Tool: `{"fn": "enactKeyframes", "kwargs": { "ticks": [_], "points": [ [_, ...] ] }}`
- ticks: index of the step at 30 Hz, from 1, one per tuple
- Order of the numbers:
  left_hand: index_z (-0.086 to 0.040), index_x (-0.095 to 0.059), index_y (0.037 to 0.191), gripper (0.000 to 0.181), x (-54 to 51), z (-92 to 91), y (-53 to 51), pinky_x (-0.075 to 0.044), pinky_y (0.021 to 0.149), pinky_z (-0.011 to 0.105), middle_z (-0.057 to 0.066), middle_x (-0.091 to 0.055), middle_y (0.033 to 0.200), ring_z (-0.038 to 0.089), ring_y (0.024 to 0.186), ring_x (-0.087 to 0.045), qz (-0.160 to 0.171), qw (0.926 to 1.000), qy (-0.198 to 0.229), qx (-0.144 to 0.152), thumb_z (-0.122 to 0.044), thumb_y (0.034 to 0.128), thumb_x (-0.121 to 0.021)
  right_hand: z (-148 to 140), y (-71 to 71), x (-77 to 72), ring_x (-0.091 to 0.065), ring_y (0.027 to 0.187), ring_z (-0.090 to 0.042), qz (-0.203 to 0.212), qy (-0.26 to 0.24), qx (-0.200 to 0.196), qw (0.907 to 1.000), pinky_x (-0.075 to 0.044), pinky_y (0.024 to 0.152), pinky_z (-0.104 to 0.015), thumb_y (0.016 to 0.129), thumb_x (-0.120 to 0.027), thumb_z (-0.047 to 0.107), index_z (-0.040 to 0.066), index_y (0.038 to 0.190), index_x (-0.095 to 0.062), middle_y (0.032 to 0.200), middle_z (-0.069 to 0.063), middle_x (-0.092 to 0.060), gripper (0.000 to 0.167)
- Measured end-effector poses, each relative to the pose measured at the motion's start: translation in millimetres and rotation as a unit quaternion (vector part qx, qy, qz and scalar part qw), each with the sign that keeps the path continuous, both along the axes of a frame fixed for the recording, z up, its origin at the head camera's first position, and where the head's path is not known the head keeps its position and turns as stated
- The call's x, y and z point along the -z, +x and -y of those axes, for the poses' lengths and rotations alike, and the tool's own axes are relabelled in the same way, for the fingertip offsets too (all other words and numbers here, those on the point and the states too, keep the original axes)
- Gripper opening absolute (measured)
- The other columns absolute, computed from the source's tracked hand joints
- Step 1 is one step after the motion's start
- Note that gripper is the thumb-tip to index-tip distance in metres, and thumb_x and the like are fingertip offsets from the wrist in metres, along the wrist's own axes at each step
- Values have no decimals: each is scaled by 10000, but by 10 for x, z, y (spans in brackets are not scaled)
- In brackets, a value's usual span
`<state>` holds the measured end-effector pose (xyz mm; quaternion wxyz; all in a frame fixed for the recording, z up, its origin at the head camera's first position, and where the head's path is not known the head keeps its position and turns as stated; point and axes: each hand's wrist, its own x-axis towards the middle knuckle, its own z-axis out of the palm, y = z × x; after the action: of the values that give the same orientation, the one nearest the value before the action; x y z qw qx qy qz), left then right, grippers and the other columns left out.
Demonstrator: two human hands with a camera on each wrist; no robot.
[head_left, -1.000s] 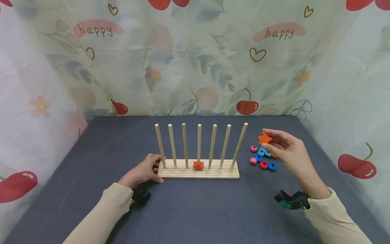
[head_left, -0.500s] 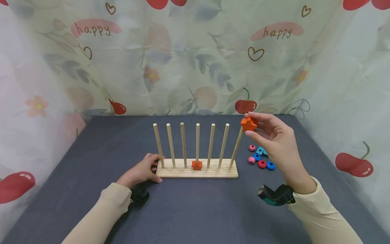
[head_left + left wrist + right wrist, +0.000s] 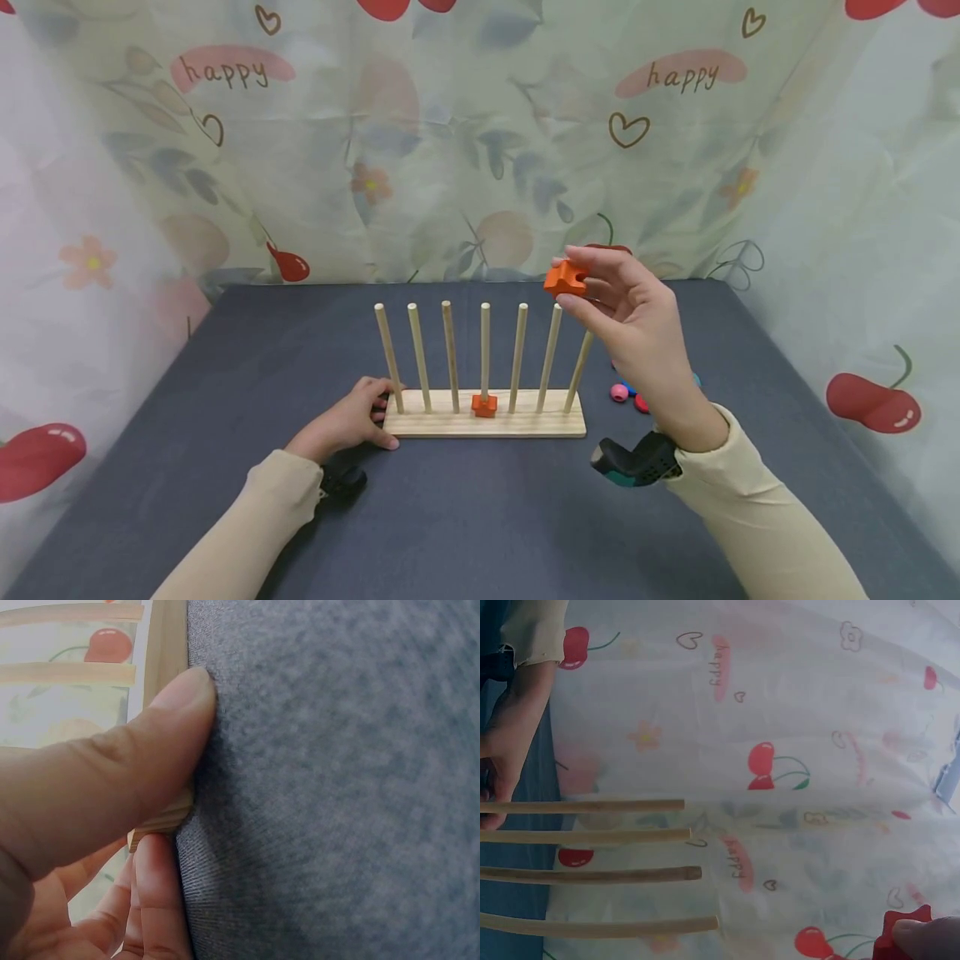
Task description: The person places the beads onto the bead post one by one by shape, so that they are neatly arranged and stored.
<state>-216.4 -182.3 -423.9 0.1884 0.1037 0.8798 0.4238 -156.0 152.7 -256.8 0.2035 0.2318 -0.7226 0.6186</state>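
My right hand [image 3: 630, 321] pinches an orange star bead [image 3: 566, 278] between thumb and fingertips, above the rack's right-hand pegs; the bead also shows at the lower right corner of the right wrist view. The wooden peg rack [image 3: 442, 427] has a row of upright pegs on a flat base. Another orange star bead [image 3: 484, 406] sits at the foot of the middle peg [image 3: 485, 350]. With its thumb on the front edge and fingers at the end, my left hand [image 3: 348, 421] grips the base's left end; the left wrist view shows the thumb [image 3: 127, 761] close up.
Right of the rack lie loose beads, such as a pink bead [image 3: 618, 392] and a red bead [image 3: 642, 403], partly hidden behind my right hand. A dark cloth covers the table [image 3: 480, 517]. A printed curtain [image 3: 450, 150] hangs behind and at both sides.
My right hand has carried the orange star bead up and left, from over the loose beads to above the right-hand pegs. The left hand stays on the rack.
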Motion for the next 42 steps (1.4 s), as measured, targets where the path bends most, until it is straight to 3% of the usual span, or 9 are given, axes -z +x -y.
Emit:
{"fn": "enactKeyframes", "kwargs": {
  "ticks": [6,13,18,29,42],
  "points": [
    [-26,-474,1355,790,4,-16,17,-504,936,418,220,-322,1291,427,1220,-430,-99,9999,-84,30,-4,669,-865,146,-104,50,-638,1052,-163,-42,-50,-27,10000,-534,882,-241,842,-689,-66,-27,1228,-579,1173,-7,-632,403],
    [-35,-468,1368,799,31,-26,6,-485,963,454,212,-316,1325,412,1242,-426,-22,9999,-81,-80,31,670,-852,305,-243,205,-616,1028,-151,-609,57,-330,9976,-526,890,-238,858,-647,-104,-43,1276,-567,1196,-90,-588,430],
    [-35,-466,1369,792,54,-16,-13,-482,970,455,211,-317,1320,410,1242,-424,-44,10000,-49,-57,29,678,-848,422,-326,344,-603,1044,-123,-745,-101,-290,9968,-502,937,-241,865,-633,-113,-56,1318,-514,1204,-180,-570,472],
    [-43,-464,1373,801,47,-11,-15,-471,983,461,203,-319,1328,402,1249,-420,9,9999,-98,-87,14,676,-855,620,-463,634,-578,1035,-134,-1022,-53,-159,9946,-479,910,-209,901,-621,-53,-42,1299,-509,1214,-178,-575,414],
    [-37,-461,1371,797,20,-25,-1,-471,983,463,204,-322,1324,401,1247,-424,33,9998,-145,-121,16,679,-852,699,-544,789,-591,987,-122,-899,-211,-434,9948,-513,854,-214,907,-612,-47,-22,1308,-519,1189,-196,-573,413]
  ]
}}
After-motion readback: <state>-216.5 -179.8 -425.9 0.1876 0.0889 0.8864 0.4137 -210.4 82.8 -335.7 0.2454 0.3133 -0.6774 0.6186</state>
